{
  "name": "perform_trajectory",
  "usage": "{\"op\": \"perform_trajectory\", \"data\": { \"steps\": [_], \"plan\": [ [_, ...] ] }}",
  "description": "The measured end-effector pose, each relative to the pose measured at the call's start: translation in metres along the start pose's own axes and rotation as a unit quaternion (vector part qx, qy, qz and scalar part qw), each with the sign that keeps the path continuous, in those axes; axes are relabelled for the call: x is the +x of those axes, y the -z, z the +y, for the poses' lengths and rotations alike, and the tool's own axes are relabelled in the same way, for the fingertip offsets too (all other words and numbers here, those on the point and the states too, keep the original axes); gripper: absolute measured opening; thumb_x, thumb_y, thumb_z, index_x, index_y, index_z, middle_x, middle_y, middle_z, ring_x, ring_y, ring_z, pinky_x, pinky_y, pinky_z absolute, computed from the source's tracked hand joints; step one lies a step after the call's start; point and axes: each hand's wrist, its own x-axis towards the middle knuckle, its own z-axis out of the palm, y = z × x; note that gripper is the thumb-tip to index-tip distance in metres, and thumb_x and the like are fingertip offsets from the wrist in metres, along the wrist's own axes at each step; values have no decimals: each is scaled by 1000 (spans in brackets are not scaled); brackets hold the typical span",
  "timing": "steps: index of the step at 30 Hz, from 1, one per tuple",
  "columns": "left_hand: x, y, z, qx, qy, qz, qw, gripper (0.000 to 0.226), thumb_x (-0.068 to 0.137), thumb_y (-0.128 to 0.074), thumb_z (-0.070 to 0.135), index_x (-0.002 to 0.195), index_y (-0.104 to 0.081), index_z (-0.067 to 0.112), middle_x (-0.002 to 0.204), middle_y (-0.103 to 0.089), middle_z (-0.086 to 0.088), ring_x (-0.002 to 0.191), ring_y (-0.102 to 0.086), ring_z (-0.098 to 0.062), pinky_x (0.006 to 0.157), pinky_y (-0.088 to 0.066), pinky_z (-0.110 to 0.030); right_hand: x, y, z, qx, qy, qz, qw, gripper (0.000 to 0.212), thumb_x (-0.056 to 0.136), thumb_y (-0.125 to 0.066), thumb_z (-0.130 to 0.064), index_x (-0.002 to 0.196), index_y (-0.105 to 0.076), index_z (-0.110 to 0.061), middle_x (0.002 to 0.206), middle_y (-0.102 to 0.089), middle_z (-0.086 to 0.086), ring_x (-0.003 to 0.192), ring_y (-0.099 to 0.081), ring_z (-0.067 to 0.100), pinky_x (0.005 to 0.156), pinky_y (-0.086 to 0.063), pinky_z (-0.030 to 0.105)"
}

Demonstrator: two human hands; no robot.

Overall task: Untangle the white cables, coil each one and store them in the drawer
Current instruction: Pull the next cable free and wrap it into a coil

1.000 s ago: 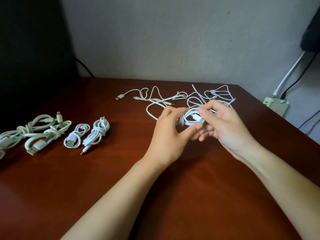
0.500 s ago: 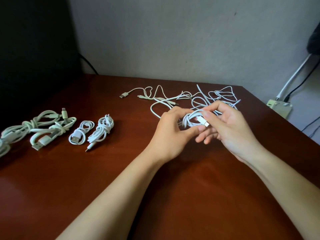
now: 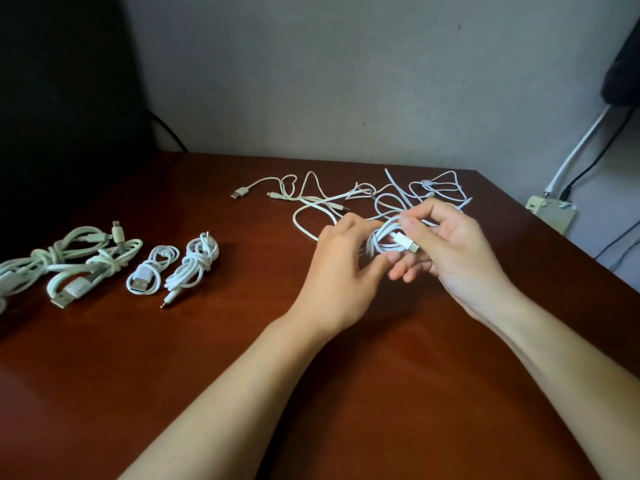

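Here, in the head view, both hands met just above the bench [image 3: 311, 393], toward its far right part. The left hand [image 3: 341, 268] had its fingers curled round a small coil [image 3: 381, 241] of white cable, with the thumb beneath it. The right hand [image 3: 460, 251] pinched the plug end [image 3: 409, 244] of that same cable between thumb and fingers, close against the loops. Just behind the hands the loose tangle [image 3: 346, 199] lay flat on the wood, one of its plugs trailing out to the left. Well apart, on the left side of the bench, a row of finished bundles [image 3: 194, 265] waited. No drawer was in sight.

The step in hand looked like tying off this coil. Done well, it called for a firm left grip so that the loops could not spring apart, while the right hand led the tail snugly round the waist of the coil and tucked the plug through a loop. The cable should not be bent sharply at the plug's neck. Whether any strand was caught in the tangle behind could not be told, so it was worth checking before lifting the coil away.
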Motion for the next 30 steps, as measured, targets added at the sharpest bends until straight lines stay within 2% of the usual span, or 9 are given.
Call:
{"op": "perform_trajectory", "data": {
  "steps": [3,7,10,12,18,22,26,28,30],
  "plan": [
    [1,1,-2,11,-18,-3,1000,28,85,-59,21,111,-67,15,96,-55,-1,92,-53,-24,86,-44,-38,0,1,-1,5,-1,-6,1000,10,94,-49,-10,85,-50,-10,56,-65,14,44,-63,20,40,-46,19],
    [2,3,-2,-49,-11,9,999,22,87,-66,10,108,-68,14,93,-58,0,88,-54,-10,81,-43,-21,0,0,-4,-14,21,-15,1000,5,92,-50,-11,87,-52,-11,57,-64,13,46,-64,21,44,-49,21],
    [0,-1,2,-86,29,8,996,22,90,-64,13,111,-66,18,93,-57,15,99,-56,-9,88,-43,-21,0,0,-4,-56,40,-20,997,6,90,-55,-7,90,-54,-13,57,-66,6,49,-64,19,47,-50,22],
    [-1,-2,2,-119,49,-2,992,20,91,-62,15,110,-64,23,96,-61,15,102,-59,-7,90,-44,-20,1,0,-1,-78,38,-13,996,11,90,-56,-3,92,-55,-15,58,-66,2,50,-64,17,48,-50,22],
    [4,2,4,-169,152,-44,973,25,93,-60,16,117,-62,19,97,-64,11,83,-58,2,77,-43,-13,6,5,5,-66,-11,21,998,16,95,-50,-2,92,-59,-15,65,-65,9,47,-63,18,46,-49,21],
    [6,3,3,-157,181,-40,970,31,89,-65,11,119,-62,15,103,-64,4,92,-62,-18,90,-50,-32,8,10,3,-32,-35,68,997,13,96,-50,-5,91,-60,-13,80,-62,15,48,-63,14,49,-50,19],
    [4,3,2,-125,182,-20,975,26,85,-70,12,110,-66,16,103,-70,-2,97,-65,-28,94,-50,-43,8,10,4,22,-59,93,994,8,96,-52,-7,94,-60,-9,74,-66,11,51,-63,15,50,-49,18],
    [2,5,2,-95,170,-13,981,21,84,-72,17,105,-68,20,97,-72,1,92,-67,-22,92,-51,-39,9,6,5,64,-80,101,990,6,96,-53,-8,95,-59,-9,74,-64,11,52,-61,14,52,-49,18],
    [0,14,3,-40,141,-12,989,21,84,-72,23,105,-69,19,91,-70,10,85,-65,-6,86,-51,-23,10,1,4,119,-111,99,982,5,95,-54,-9,98,-58,-10,80,-63,12,54,-62,13,53,-50,18]
  ]
}}
